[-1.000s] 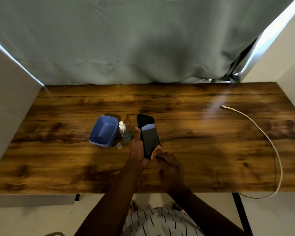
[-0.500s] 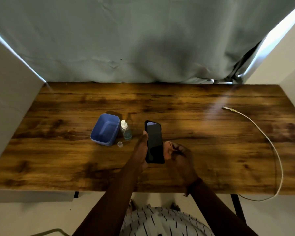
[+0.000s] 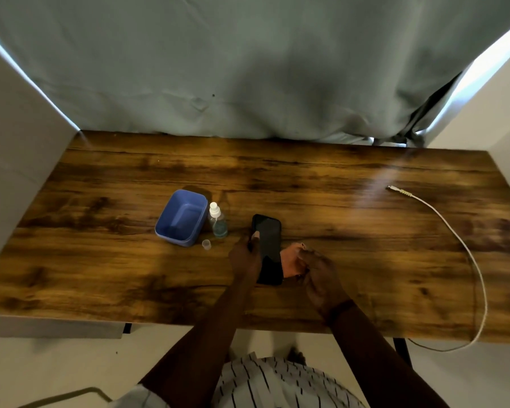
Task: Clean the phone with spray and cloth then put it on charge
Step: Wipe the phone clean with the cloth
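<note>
Head-camera footage showed the phone (image 3: 268, 245) held screen-up just above the wooden table (image 3: 336, 207), gripped along its left edge by the left hand (image 3: 245, 260), whose thumb was laid over the glass and whose fingers were closed around the body. A peach-coloured cloth (image 3: 292, 259) was bunched in the right hand (image 3: 321, 278), the fingers being clamped on it, and it was pressed against the phone's lower right edge.

Compared with a second before, the phone had been lowered from a steep, raised tilt to a nearly flat attitude and carried slightly to the right. The right hand, which had been tucked beneath the phone's bottom end, had been brought round to its right side, and the cloth was now plainly exposed. This was judged to mean that wiping was under way, with the side or edge being worked rather than the screen.

The spray bottle (image 3: 218, 220) was left standing upright beside the blue tub (image 3: 183, 217), with its small clear cap (image 3: 206, 244) set on the table just in front; spraying was therefore taken as probably done. The charging cable (image 3: 454, 231) was lying untouched well to the right, its plug end (image 3: 393, 189) pointing inward, so the charging step was not yet begun.
</note>
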